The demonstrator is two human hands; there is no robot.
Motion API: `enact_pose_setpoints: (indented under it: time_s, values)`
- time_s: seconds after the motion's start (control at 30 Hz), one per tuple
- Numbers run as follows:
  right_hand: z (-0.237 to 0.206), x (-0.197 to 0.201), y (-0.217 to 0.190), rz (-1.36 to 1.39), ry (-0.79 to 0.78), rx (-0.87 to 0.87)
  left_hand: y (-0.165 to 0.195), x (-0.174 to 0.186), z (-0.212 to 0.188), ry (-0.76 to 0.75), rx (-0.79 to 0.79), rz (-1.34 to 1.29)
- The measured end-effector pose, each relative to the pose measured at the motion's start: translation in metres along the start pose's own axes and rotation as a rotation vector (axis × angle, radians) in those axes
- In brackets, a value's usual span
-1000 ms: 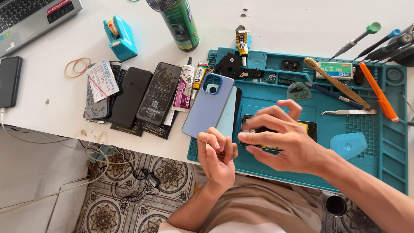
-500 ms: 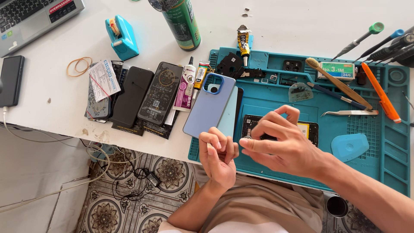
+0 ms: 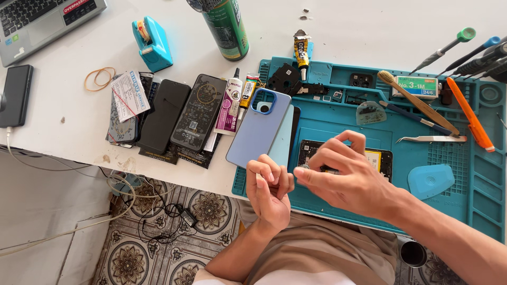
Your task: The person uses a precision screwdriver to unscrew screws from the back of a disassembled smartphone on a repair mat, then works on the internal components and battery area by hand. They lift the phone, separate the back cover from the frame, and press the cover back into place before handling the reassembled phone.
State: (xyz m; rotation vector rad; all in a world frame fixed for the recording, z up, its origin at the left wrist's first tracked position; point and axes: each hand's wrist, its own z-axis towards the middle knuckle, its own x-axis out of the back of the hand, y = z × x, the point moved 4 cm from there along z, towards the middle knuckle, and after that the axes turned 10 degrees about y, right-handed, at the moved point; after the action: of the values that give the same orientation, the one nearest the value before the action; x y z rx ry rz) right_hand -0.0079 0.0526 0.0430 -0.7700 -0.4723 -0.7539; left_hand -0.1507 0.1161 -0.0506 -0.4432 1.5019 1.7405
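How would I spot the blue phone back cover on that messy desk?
Find the teal work mat on the white table. At its left edge, just above the left hand, lies the blue back cover. Unlike the dark phones to its left, it is pale blue with a camera cut-out on top.

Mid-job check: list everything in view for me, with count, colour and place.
opened phone: 1, black and yellow inside, on mat under right hand
back cover: 1, light blue, mat's left edge
repair mat: 1, teal, table right
phones: several, dark, left of cover
glue tubes: 3, mixed, by cover and at mat top
tweezers: 1, silver, on mat
toothbrush: 1, wooden, on mat
screwdrivers: several, upper right
can: 1, green, top
tape dispenser: 1, blue, upper left
laptop: 1, grey, top-left corner
left hand: curled, empty as far as visible
right hand: fingertips pinching over opened phone
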Motion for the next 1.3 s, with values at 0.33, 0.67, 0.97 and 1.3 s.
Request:
enact_pose_setpoints:
  time_s: [0.33, 0.67, 0.97, 1.3]
  values:
    - [0.007, 0.008, 0.002, 0.054, -0.012, -0.058, -0.001, -0.001, 0.000, 0.002, 0.009, -0.015]
    - [0.001, 0.006, 0.005, 0.129, -0.019, 0.009, -0.002, -0.004, -0.004, 0.019, 0.004, -0.010]
    - [-0.009, 0.005, 0.013, 0.195, -0.029, -0.001, -0.005, -0.005, -0.006, 0.027, 0.011, 0.030]
    - [-0.012, 0.003, 0.014, 0.223, -0.001, -0.005, -0.004, -0.005, -0.006, 0.025, 0.007, 0.043]
